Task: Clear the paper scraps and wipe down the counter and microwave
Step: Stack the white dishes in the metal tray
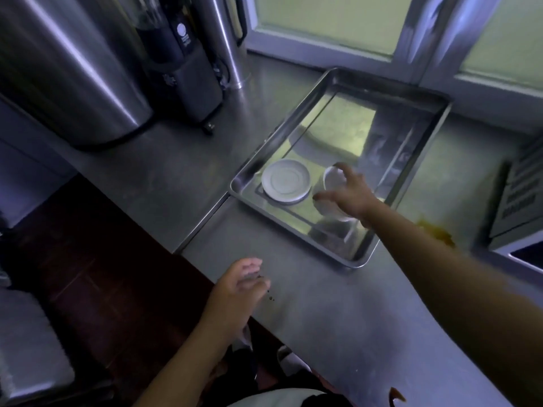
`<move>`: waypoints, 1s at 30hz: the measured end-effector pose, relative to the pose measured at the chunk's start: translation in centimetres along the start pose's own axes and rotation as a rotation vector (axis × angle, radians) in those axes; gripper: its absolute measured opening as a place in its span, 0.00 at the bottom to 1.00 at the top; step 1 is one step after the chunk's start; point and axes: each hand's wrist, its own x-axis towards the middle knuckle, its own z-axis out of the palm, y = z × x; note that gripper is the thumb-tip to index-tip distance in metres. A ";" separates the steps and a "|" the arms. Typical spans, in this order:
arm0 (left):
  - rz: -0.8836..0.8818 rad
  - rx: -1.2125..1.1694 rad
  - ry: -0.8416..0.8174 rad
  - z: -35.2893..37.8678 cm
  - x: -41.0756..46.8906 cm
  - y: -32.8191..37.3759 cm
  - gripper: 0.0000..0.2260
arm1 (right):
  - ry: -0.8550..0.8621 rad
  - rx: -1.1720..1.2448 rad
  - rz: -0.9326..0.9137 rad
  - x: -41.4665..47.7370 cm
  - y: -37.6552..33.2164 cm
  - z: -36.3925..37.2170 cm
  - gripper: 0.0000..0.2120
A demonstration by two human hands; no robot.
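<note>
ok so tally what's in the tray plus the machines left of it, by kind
white saucer: 1
white cup, under the right hand: 1
metal tray: 1
steel urns: 2
black machine: 1
Total: 6

Dim, bluish cast, light from frosted windows (332,22), glare in tray (346,83), soft blur, wide-angle bending at edges
</note>
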 end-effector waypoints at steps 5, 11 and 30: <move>0.233 -0.042 -0.277 1.4 0.5 3.7 0.44 | -0.395 0.715 -0.060 -10.2 -2.0 -0.5 0.38; 0.308 -0.018 -0.531 2.5 0.1 4.7 0.47 | -0.363 0.961 -0.030 -16.5 -1.3 3.1 0.33; 0.186 0.246 -0.075 -2.1 -0.8 -0.3 0.40 | 0.079 0.089 0.002 -5.6 -0.7 3.9 0.39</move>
